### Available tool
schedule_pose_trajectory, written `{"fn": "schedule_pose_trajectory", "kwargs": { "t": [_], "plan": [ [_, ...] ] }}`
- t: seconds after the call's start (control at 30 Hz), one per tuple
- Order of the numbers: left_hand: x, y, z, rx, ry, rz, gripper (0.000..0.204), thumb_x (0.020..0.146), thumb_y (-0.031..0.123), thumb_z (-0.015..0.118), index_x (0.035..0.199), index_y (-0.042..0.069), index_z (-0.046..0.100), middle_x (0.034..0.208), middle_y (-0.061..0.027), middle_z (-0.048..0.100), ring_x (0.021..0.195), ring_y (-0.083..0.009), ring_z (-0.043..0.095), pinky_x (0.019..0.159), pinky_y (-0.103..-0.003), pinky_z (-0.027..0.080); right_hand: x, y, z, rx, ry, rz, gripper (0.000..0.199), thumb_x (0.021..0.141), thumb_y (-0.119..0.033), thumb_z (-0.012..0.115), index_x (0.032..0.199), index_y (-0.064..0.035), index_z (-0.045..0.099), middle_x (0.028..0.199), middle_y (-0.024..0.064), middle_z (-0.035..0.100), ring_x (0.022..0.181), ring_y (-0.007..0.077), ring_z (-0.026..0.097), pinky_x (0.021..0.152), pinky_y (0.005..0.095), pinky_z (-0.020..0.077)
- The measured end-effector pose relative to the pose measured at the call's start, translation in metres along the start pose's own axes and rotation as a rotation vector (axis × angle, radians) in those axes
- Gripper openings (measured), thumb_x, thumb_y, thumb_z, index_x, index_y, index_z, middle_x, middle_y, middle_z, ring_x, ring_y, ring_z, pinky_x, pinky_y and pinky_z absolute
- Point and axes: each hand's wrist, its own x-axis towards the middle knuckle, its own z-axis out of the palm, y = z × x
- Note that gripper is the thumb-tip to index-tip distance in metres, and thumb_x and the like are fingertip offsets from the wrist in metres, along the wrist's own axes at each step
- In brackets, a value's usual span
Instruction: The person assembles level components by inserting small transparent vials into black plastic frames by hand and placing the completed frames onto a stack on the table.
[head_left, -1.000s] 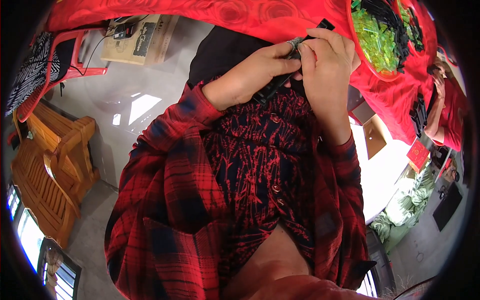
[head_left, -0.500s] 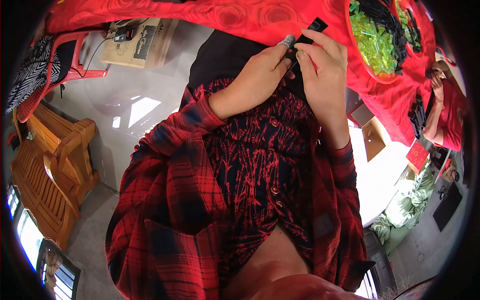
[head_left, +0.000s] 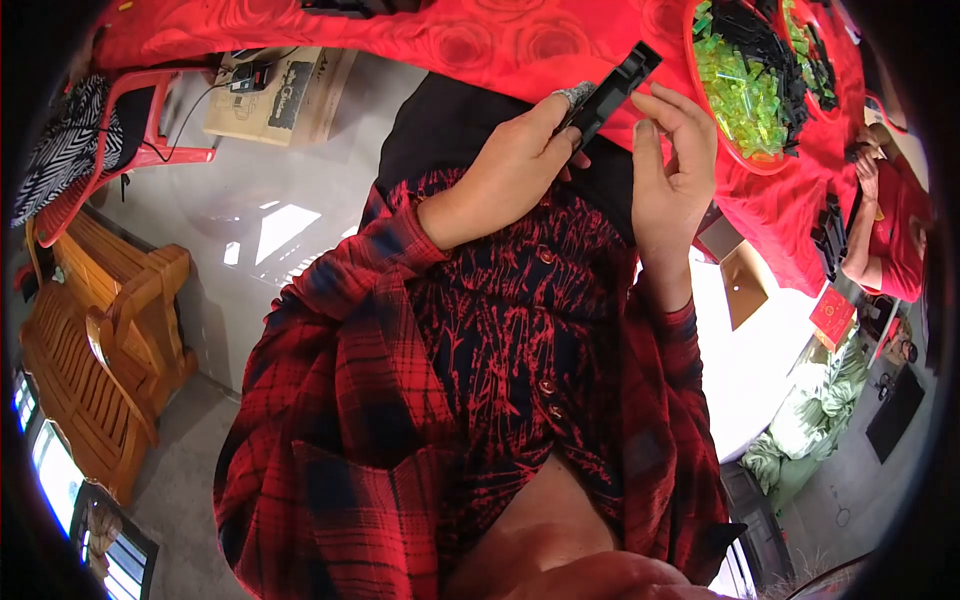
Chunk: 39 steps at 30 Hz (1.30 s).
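My left hand (head_left: 510,170) grips a long black plastic part (head_left: 610,98), which tilts up and to the right above my lap. One of its fingers wears a grey, rough-looking wrap (head_left: 577,94). Close beside the part's right side is my right hand (head_left: 675,165). Its thumb and forefinger are bent and apart from each other, and nothing shows between them. A red-rimmed tray (head_left: 697,95) at the upper right holds translucent yellow-green pieces (head_left: 735,90) and small black pieces (head_left: 765,40).
A red rose-patterned cloth (head_left: 450,35) covers the table ahead. To the left are a cardboard box (head_left: 265,105), a red plastic chair (head_left: 165,155) and a wooden seat (head_left: 90,350). On the right sits another person (head_left: 895,235) in red, near stacked black parts (head_left: 830,235).
My right hand has come off the black part and moved right, its fingers spreading. The part has turned and shows more of its length in my left hand.
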Motion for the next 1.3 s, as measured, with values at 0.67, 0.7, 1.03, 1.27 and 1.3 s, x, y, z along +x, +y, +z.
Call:
{"fn": "schedule_pose_trajectory", "kwargs": {
  "t": [0.67,0.7,1.03,1.27,1.3],
  "plan": [
    [0.000,0.001,0.007,-0.326,-0.050,-0.004,0.026,0.101,0.005,0.049,0.128,0.002,0.048,0.109,-0.0040,0.063,0.091,-0.0097,0.063,0.074,-0.023,0.049,-0.003,-0.013,0.012,0.581,-0.032,0.336,0.052,0.097,-0.011,0.060,0.141,0.0057,0.037,0.120,0.0147,0.058,0.095,0.0154,0.060,0.073,0.0263,0.0522],
    [0.000,0.000,0.007,-0.319,-0.040,0.016,0.026,0.101,0.004,0.049,0.126,0.002,0.049,0.107,-0.0038,0.063,0.090,-0.0095,0.062,0.074,-0.024,0.049,-0.003,-0.013,0.012,0.583,-0.036,0.334,0.052,0.097,-0.011,0.060,0.141,0.0057,0.037,0.120,0.0147,0.058,0.095,0.0154,0.060,0.073,0.0263,0.0522],
    [0.000,0.011,0.015,0.064,0.201,-0.014,0.014,0.097,0.010,0.057,0.098,-0.004,0.057,0.075,-0.0125,0.063,0.068,-0.0164,0.063,0.061,-0.032,0.049,-0.018,-0.007,0.025,0.439,0.044,0.258,0.051,0.093,-0.001,0.058,0.141,0.0050,0.040,0.116,0.0126,0.059,0.106,0.0193,0.060,0.095,0.0323,0.0459],
    [-0.004,0.010,0.011,-0.159,0.100,-0.022,0.012,0.099,0.008,0.057,0.103,-0.001,0.062,0.085,0.0026,0.057,0.080,-0.0045,0.050,0.070,-0.023,0.043,-0.024,-0.008,0.023,0.371,0.096,0.155,0.055,0.089,0.002,0.061,0.139,0.0059,0.040,0.114,0.0118,0.055,0.102,0.0182,0.057,0.092,0.0313,0.0447],
    [-0.004,0.008,0.011,-0.209,0.086,-0.013,0.011,0.099,0.007,0.056,0.103,-0.001,0.063,0.086,0.0029,0.057,0.082,-0.0043,0.051,0.072,-0.022,0.043,-0.024,-0.010,0.023,0.347,0.102,0.158,0.055,0.088,0.002,0.061,0.139,0.0064,0.039,0.114,0.0118,0.054,0.101,0.0182,0.056,0.091,0.0310,0.0444]
  ]
}}
